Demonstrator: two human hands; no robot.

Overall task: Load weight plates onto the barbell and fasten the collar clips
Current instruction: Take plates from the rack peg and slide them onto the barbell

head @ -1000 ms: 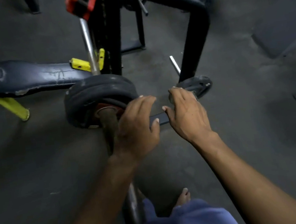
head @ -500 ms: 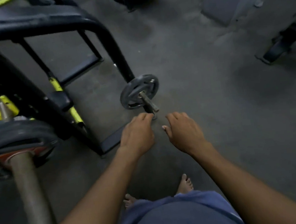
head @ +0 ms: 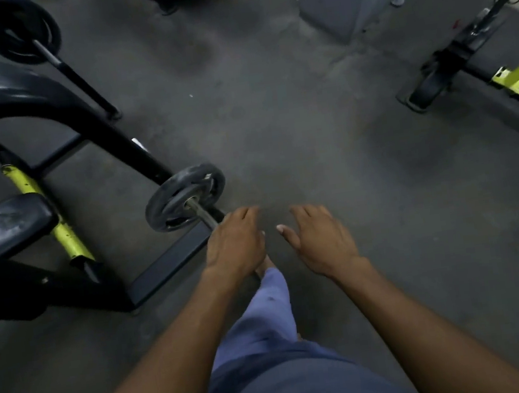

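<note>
Grey gym floor fills more view now; left hand (head: 236,244) and right hand (head: 321,237), fingers loose, nearer the weight plate (head: 182,196).

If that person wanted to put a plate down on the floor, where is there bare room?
Widest bare floor lies ahead of the right hand, between the black bench frame and the yellow-and-black machine. More lies right of the right hand. It is crowded on the left: the small plate on its peg, bench pad and frame, close by the left hand.
</note>
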